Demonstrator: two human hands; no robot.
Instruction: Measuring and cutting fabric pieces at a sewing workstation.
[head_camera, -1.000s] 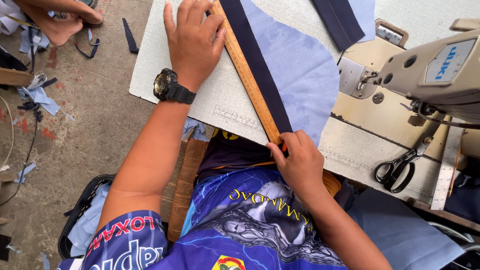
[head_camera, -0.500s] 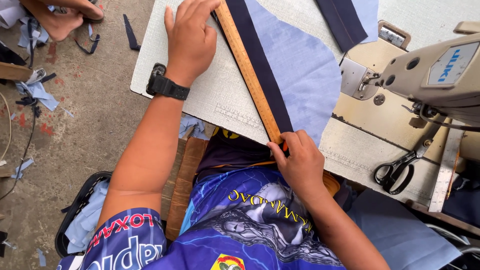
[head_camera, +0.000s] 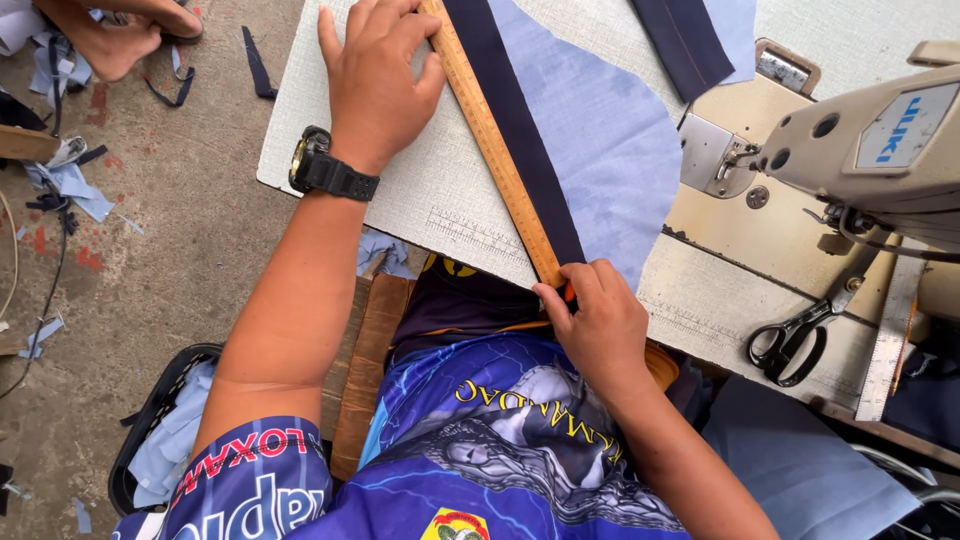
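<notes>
Left hand (head_camera: 378, 85) is lying flat and unclenched, pressing the wooden ruler (head_camera: 492, 140) at its 3 o'clock. Right hand (head_camera: 598, 325) is pinching a small orange marker at the ruler's near end. Ruler is lying on light blue fabric (head_camera: 610, 150) beside a navy strip (head_camera: 515, 130) on the tabletop (head_camera: 300, 150). Scissors (head_camera: 795, 335) are resting at 3 o'clock.

Left hand (head_camera: 375, 85) spread flat, arm outstretched; right hand (head_camera: 598, 325) curled, fingertips pinching.

A ruler (head_camera: 495, 150) lies on the desk (head_camera: 420, 200), a cloth (head_camera: 600, 150) just right of it — scissors (head_camera: 790, 340) farther right, before the sewing machine (head_camera: 870, 140); scraps (head_camera: 70, 180) on the floor, left.
</notes>
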